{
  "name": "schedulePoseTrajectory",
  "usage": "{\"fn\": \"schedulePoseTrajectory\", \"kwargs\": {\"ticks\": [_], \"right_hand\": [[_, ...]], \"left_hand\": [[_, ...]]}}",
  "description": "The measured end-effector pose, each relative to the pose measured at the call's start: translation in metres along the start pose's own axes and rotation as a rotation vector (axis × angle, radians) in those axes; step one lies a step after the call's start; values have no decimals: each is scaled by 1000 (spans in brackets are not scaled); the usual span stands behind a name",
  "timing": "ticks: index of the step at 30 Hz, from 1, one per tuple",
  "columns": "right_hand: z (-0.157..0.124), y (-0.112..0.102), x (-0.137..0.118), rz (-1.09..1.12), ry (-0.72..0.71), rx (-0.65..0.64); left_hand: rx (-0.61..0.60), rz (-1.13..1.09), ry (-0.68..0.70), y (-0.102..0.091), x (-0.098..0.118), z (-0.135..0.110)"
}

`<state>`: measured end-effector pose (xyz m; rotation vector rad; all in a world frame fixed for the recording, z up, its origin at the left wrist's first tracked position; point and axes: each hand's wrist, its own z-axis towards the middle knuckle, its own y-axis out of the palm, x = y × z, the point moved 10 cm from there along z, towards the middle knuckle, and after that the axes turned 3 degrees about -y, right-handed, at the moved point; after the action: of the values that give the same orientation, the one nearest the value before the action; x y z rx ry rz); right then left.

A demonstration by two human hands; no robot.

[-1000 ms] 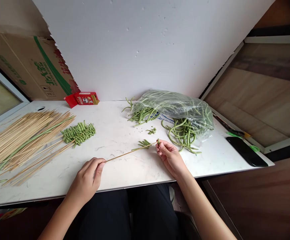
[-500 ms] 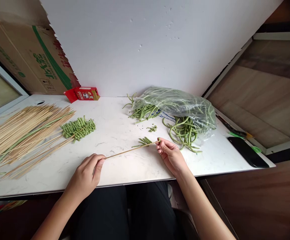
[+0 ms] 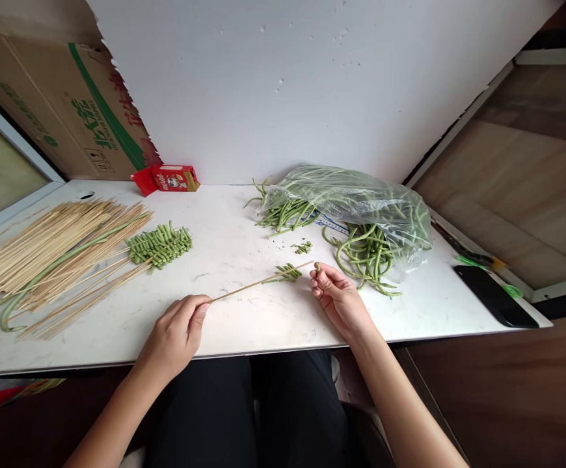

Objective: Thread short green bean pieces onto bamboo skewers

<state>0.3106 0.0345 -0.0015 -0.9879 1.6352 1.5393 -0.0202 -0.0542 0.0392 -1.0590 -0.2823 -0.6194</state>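
Note:
My left hand [image 3: 176, 331] is closed on one end of a thin bamboo skewer [image 3: 258, 284], which points up to the right. Between thumb and fingers, my right hand [image 3: 336, 300] pinches a short piece of green bean [image 3: 317, 267] close to the skewer's tip; whether the two touch I cannot tell. Several cut bean pieces [image 3: 289, 272] lie on the table behind the skewer, with smaller bits [image 3: 303, 247] beyond them. Over to the left are skewers threaded with bean pieces [image 3: 161, 246], lying side by side.
A pile of bare skewers [image 3: 53, 244] covers the table's left, a long bean [image 3: 58, 261] across it. A clear plastic bag [image 3: 356, 192] of long beans [image 3: 368, 253] lies at the back right. A red box [image 3: 175, 177] stands behind; a black phone [image 3: 495, 296] rests far right.
The skewer's tip has come away from my right fingers and now shows bare beside the bean piece. My right hand still pinches that piece. The whole view has shifted slightly.

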Motion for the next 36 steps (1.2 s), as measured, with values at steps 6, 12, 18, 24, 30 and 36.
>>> {"fn": "schedulePoseTrajectory", "kwargs": {"ticks": [6, 12, 18, 24, 30, 36], "right_hand": [[2, -3, 2, -51, 15, -12], [-3, 10, 1, -103, -3, -56], [-30, 57, 3, -223, 88, -280], [-36, 65, 17, -258, 160, -296], [-21, 41, 11, -223, 133, -158], [-19, 34, -3, -218, 106, -110]], "left_hand": [[40, -357, -309, -21, -14, 7], [60, -672, -432, -30, -5, 14], [87, -502, -343, -26, 3, 5], [76, -655, -396, -13, -10, 6], [227, -740, -458, -45, -20, 19], [656, -643, -259, -138, 13, 50]]}}
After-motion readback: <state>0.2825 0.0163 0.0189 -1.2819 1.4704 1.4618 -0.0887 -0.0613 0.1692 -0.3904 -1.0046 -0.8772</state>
